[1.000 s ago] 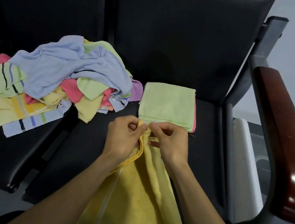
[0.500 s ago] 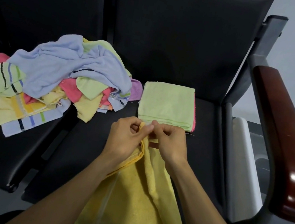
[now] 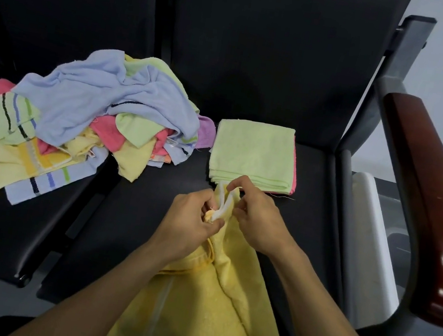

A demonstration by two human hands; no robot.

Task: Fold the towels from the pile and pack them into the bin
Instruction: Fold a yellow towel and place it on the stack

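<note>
both hands, the left hand (image 3: 191, 218) and right hand (image 3: 257, 218), pinch the top end of the yellow towel (image 3: 199, 310) just in front of the folded stack (image 3: 253, 155), likely finding its corners; next, spread it flat to fold.

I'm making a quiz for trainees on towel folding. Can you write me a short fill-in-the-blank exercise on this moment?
1. Both hands, the left hand and the right hand, pinch the top edge of the ____ towel.
2. The folded stack behind the hands has a light ____ towel on top.
3. The unfolded pile lies to the ____ of the folded stack.
4. The chair's armrest is made of dark red-brown ____.

Missing words: yellow; green; left; wood
</note>
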